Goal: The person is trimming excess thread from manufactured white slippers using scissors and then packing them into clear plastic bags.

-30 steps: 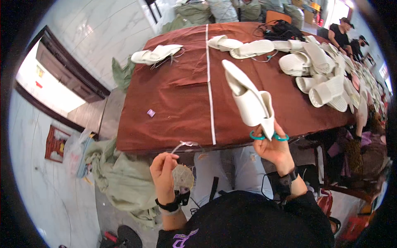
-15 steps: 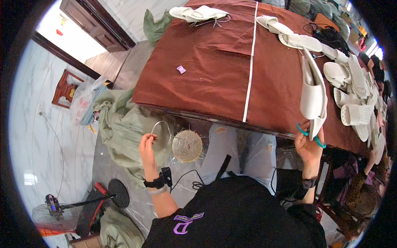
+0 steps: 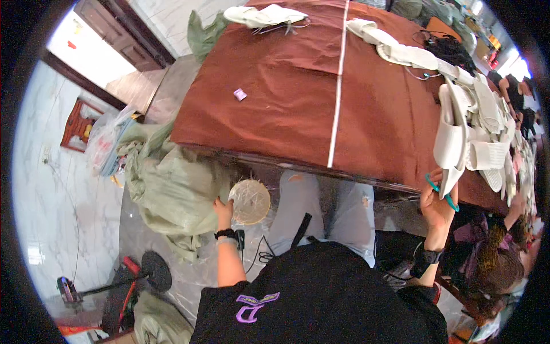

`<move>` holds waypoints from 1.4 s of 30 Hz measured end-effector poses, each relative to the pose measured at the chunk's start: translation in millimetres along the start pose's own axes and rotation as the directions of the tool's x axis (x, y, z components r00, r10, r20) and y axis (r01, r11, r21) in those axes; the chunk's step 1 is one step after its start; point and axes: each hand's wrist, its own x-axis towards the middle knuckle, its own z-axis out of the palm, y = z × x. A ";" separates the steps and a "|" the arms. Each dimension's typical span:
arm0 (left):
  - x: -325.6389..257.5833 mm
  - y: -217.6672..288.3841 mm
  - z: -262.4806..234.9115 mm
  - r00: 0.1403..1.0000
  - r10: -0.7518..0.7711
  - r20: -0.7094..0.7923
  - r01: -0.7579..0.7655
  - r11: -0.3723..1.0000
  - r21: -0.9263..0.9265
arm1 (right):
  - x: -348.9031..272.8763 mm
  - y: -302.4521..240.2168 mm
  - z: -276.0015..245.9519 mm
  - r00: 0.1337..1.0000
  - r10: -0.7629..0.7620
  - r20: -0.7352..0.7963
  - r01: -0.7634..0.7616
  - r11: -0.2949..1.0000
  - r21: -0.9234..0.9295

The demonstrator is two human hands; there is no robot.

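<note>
At the table's near right edge, my right hand [image 3: 436,203] is closed round the teal handles of a pair of scissors [image 3: 450,200] and the lower end of a white slipper pair [image 3: 450,137]. The slippers stand upright against each other above the hand; the scissor blades are hidden. My left hand [image 3: 224,213] is low beside a round tub [image 3: 234,202] with a yellowish rim. Its fingertips are apart at the tub's left side, and nothing shows between them. Thin, clear-white strands [image 3: 251,198] lie in the tub.
A brown cloth covers the table [image 3: 275,103], crossed by a white strip [image 3: 339,86]. White slippers [image 3: 487,155] pile up at its right, with others along the far edge. A green sack [image 3: 172,183] slumps left of the tub. A fan [image 3: 86,295] stands lower left. Other people are far right.
My left hand has come down to the tub, and the thin white loop it held no longer shows in it. My right hand has shifted right with the slippers and scissors, closer to the pile.
</note>
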 end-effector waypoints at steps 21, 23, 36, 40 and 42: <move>-21.9 93.0 -44.5 0.965 0.213 0.151 -0.201 0.975 -0.091 | 150.3 -239.1 39.6 0.823 -0.489 0.289 0.551 0.565 -0.614; -26.1 135.2 -60.3 0.931 0.363 -0.021 -0.356 0.898 -0.257 | 155.8 -182.8 25.2 0.860 -0.454 0.234 0.403 0.322 -0.857; -39.4 335.0 8.2 0.388 0.922 0.011 -0.915 0.384 0.124 | 336.3 -82.3 2.8 0.719 -0.601 0.350 0.111 -0.397 -0.911; -61.1 354.3 24.1 0.366 0.930 -0.015 -0.904 0.359 0.231 | 360.5 -127.2 -1.3 0.781 -0.451 0.432 -0.001 -0.692 -0.722; -62.0 352.8 21.9 0.409 0.912 -0.006 -0.884 0.399 0.243 | 373.0 -120.8 4.0 0.828 -0.408 0.385 -0.032 -0.720 -0.693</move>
